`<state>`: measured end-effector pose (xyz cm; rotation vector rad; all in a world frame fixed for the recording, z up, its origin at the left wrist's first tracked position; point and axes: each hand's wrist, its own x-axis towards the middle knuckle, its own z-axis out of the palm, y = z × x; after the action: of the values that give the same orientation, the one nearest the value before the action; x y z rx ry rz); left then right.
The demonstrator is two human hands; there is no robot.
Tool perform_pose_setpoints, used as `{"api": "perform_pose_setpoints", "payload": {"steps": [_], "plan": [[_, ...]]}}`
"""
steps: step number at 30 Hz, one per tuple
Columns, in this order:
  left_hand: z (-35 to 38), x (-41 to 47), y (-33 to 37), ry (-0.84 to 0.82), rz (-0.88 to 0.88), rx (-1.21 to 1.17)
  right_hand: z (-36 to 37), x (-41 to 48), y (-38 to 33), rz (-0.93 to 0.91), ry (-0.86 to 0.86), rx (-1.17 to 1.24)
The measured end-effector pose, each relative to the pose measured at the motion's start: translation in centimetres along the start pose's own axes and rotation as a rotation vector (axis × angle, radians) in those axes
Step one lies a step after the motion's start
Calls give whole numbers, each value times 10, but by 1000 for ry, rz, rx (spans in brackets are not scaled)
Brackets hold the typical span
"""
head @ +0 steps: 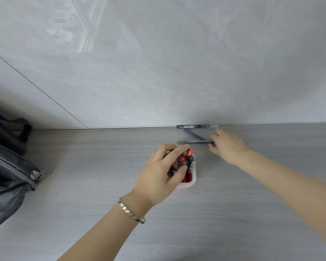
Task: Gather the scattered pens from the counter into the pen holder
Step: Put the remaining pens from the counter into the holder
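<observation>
Pens (183, 162) already fill most of the white pen holder (193, 180) in the middle of the bench (83, 185). Your left hand (162, 176) grips the bundle from above. Three pens remain outside: one against the wall (195, 126), one diagonal (194, 134), and a grey pen (195, 142) pinched in the fingers of your outstretched right hand (227, 146).

Dark bag (6, 166) at left, glossy grey wall (158, 63) behind.
</observation>
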<state>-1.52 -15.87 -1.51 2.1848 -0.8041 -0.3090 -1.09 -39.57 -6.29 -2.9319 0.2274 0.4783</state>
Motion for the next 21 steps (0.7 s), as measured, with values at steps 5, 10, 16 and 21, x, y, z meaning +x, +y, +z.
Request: {"api": "perform_pose_setpoints", "payload": {"steps": [5,10,16,21], "plan": [[5,-3,1,26,-45,-87,-27,-74,0,41,58,612],[7,-5,3,26,-68,-116,-75,-147,-9,-13,28,744],[3,-4,6,25,-73,-146,-102,-172,-38,18,-150,453],[1,-3,6,23,-68,-198,-93,-142,-67,140,-169,360]]}}
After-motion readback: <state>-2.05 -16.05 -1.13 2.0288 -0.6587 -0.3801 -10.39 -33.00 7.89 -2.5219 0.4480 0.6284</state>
